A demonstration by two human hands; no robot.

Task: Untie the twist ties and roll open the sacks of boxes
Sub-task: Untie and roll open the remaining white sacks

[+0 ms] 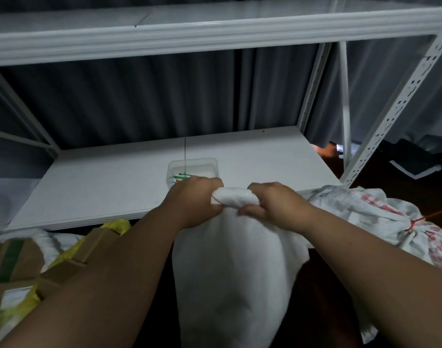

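A plain white sack [236,267] stands upright in front of me, its top gathered into a thick rolled bundle. My left hand [194,200] grips the left end of that bundle and my right hand [272,204] grips the right end, fingers curled round the cloth. I see no twist tie on this sack's neck. To the right lies a second white sack with red print [380,212], its neck bound by a red tie [413,224]. A clear plastic tub [192,169] on the shelf just behind my hands holds several coloured ties.
A white metal rack frames the scene, its lower shelf [114,187] at hand height, its upper shelf overhead and a perforated post [400,104] at right. At lower left sits a yellow bag with cardboard boxes [64,262]. Dark curtains hang behind.
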